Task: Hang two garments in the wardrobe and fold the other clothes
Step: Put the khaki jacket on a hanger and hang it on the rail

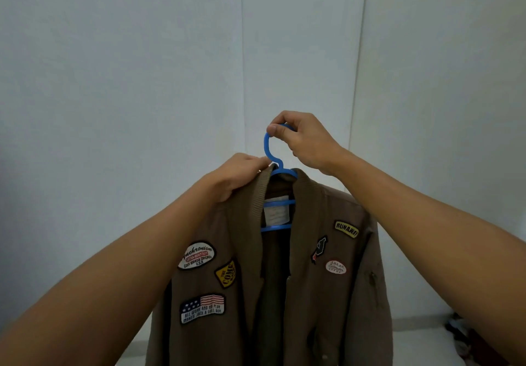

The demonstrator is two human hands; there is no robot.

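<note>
A brown jacket [273, 280] with several sewn patches hangs open-fronted on a blue plastic hanger [267, 152], held up in front of me. My right hand [301, 140] pinches the top of the hanger's hook between thumb and fingers. My left hand [239, 174] grips the jacket's ribbed collar at its left shoulder, just below the hook. The hanger's lower bars show inside the neck opening. The jacket's hem runs out of view at the bottom.
A plain pale wall [142, 80] with vertical seams fills the background. Low at the right lies a dark heap of clothes [466, 337] on a white surface [412, 337]. No wardrobe or rail is in view.
</note>
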